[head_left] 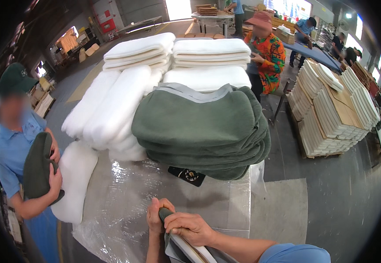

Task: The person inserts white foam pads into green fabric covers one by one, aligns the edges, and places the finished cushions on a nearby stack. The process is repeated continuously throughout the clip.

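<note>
Gripping green cover (165, 214) at its end with left hand (157, 215) and right hand (190, 227), both closed, with white pad (186, 247) just below grip. Probably best to tug evenly, avoiding bunching.

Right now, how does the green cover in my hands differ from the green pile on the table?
Your left hand and right hand grip the cover; the pile lies on the table. White padding shows along the cover, but not the pile. Both are dark green with grey parts.
</note>
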Demonstrator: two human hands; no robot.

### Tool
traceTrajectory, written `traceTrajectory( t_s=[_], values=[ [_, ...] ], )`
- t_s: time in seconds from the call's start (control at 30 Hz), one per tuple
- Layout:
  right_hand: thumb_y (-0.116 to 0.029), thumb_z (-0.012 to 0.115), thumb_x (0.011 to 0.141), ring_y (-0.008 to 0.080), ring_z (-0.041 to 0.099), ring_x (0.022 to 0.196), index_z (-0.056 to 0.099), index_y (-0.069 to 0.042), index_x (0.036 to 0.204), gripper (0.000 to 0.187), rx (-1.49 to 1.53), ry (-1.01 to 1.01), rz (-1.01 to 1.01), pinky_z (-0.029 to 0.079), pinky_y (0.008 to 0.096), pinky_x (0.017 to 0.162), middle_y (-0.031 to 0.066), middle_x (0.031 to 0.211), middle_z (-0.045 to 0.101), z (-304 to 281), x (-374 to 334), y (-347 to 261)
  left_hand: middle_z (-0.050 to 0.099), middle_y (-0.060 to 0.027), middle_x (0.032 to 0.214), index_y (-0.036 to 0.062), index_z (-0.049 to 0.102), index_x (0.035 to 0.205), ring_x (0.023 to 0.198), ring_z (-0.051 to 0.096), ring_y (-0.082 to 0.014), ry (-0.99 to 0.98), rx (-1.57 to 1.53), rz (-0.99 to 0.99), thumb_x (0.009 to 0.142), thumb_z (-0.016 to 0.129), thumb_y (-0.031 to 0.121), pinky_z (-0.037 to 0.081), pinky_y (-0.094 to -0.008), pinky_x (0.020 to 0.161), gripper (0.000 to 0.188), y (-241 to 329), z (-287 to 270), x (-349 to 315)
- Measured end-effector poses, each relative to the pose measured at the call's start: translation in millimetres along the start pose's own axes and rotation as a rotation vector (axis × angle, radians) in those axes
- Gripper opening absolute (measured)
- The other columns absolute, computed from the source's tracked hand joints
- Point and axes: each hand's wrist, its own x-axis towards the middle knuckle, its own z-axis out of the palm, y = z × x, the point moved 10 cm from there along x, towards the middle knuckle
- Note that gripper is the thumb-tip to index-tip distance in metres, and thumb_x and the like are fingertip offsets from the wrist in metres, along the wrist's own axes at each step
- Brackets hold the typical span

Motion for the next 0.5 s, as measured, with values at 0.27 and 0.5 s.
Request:
traceTrajectory(
  t_s=[0.27,0.5],
  values=[
    [-0.004,0.069,0.098,0.0227,0.07,0.099,0.072,-0.002,0.104,0.007,-0.06,-0.019,-0.055,0.056,0.0352,0.087,0.0076,0.113,0.072,5,1,-10,0.069,-0.017,0.08,0.0005,0.069,0.082,0.081,0.067,-0.0267,0.766,-0.706,-0.239,0.112,0.025,0.056,0.055,-0.0382,0.079,0.078,-75,-29,-37],
    [-0.006,0.068,0.099,0.0206,0.069,0.099,0.072,-0.005,0.105,0.006,0.028,-0.006,0.028,0.05,0.0443,0.099,0.0051,0.114,0.072,7,-8,-12,0.067,-0.0155,0.075,0.0015,0.069,0.082,0.076,0.066,-0.0256,0.103,-1.02,-0.608,0.111,0.026,0.059,0.055,-0.0372,0.075,0.078,-151,53,-74]
  ],
)
